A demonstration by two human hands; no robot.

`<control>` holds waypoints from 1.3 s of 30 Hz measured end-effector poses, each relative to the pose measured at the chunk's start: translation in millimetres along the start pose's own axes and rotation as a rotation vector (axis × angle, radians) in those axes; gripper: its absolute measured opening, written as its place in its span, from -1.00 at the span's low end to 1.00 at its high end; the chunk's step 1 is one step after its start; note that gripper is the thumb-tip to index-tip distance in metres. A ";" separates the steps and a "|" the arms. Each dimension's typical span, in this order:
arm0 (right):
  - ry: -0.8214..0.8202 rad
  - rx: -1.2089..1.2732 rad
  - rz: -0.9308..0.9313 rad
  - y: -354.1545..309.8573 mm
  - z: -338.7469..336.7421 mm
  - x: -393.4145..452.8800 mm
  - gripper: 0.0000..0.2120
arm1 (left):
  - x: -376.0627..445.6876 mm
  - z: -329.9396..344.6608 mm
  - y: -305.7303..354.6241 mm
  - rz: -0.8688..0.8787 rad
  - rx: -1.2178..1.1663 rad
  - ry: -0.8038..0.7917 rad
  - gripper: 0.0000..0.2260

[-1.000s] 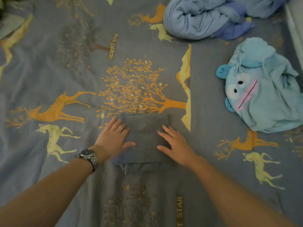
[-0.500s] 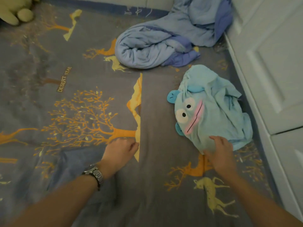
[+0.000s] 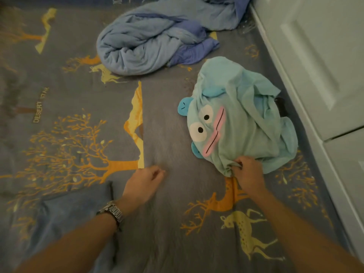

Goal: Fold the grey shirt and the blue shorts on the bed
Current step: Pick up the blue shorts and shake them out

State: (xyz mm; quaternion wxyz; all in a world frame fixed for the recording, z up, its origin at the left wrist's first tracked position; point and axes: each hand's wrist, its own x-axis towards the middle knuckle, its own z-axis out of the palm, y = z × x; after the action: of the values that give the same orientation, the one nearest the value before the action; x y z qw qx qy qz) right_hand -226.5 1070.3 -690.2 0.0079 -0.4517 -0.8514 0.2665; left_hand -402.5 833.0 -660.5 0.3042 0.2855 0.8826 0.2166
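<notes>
On the right side of the bed [image 3: 167, 134], the right hand [image 3: 248, 172] now pinches the near edge of the crumpled blue shorts [image 3: 242, 123], having left the grey shirt [image 3: 74, 209], which lies folded at near left. Left hand [image 3: 143, 184] hovers loosely curled, empty. Shorts come next.

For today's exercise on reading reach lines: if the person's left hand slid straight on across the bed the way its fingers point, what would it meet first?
The left hand points up and right over the bare bedsheet. The light blue cartoon-face garment looks first in line, though depth is unclear.
</notes>
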 end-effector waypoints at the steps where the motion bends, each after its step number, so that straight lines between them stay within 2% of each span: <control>1: -0.002 0.031 -0.015 -4.9 -0.5 -4.2 -0.79 | 0.4 0.8 -0.9 -0.017 -0.029 0.006 -0.75; 3: -0.049 0.080 -0.048 -17.5 2.2 -22.1 -0.76 | 0.5 4.0 -1.3 -0.062 -0.100 0.039 -0.75; 6: -0.186 0.085 -0.116 -36.8 16.4 -65.0 -0.83 | 0.8 6.6 8.9 -0.105 -0.170 0.100 -0.77; 8: -0.274 0.074 -0.150 -49.9 25.0 -99.3 -0.87 | 3.2 5.0 20.8 -0.076 -0.188 0.125 -0.80; 12: -0.424 -0.015 -0.266 -75.0 46.1 -165.0 -0.84 | 12.5 -1.9 41.7 -0.032 -0.275 0.160 -0.86; 15: -0.902 -0.140 -0.092 -89.7 69.4 -192.3 -0.66 | 17.2 -0.6 50.6 -0.011 -0.275 0.149 -0.80; 16: -1.016 -0.106 -0.052 -90.4 71.9 -190.6 -0.62 | 17.9 0.7 53.4 0.006 -0.265 0.150 -0.77; 19: -1.264 0.125 0.099 -84.9 70.3 -180.0 -0.62 | 19.7 7.7 57.8 0.012 -0.225 0.115 -0.66; 20: -1.278 0.171 0.140 -82.7 67.2 -183.3 -0.62 | 21.4 10.6 56.6 -0.012 -0.198 0.091 -0.61; 21: -1.239 0.149 0.038 -83.0 64.2 -192.3 -0.61 | 23.3 12.9 55.2 -0.042 -0.168 0.062 -0.56; 23: -1.095 -0.042 -0.361 -73.7 53.2 -204.6 -0.59 | 27.3 17.2 49.6 -0.118 -0.103 -0.004 -0.48; 24: -1.098 -0.031 -0.324 -77.2 43.4 -206.6 -0.62 | 29.1 18.4 46.2 -0.155 -0.049 -0.027 -0.46; 26: -0.922 0.124 -0.209 -89.7 7.3 -179.9 -0.73 | 33.0 19.2 36.5 -0.218 0.064 -0.060 -0.42; 29: -0.576 0.258 -0.248 -86.3 -37.4 -118.5 -0.80 | 37.9 15.2 23.6 -0.239 0.030 -0.110 -0.39; 31: -0.407 0.276 -0.290 -86.6 -47.5 -82.1 -0.83 | 37.3 11.1 20.9 -0.209 -0.022 -0.162 -0.53; 34: -0.326 0.190 -0.371 -91.1 -56.4 -48.8 -0.84 | 28.5 3.9 25.6 -0.100 -0.112 -0.195 -0.77; 36: -0.290 0.125 -0.427 -95.8 -60.3 -40.8 -0.78 | 19.2 -0.3 28.7 0.029 -0.135 -0.205 -0.79; 39: -0.294 0.044 -0.498 -104.5 -58.6 -40.7 -0.57 | 5.7 -6.2 31.7 0.188 -0.171 -0.281 -0.82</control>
State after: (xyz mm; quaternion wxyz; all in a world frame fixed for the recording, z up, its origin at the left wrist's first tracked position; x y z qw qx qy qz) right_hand -267.5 1018.0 -582.5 -0.0407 -0.1851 -0.9221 0.3374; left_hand -398.6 858.9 -640.7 0.4260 0.3673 0.7793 0.2762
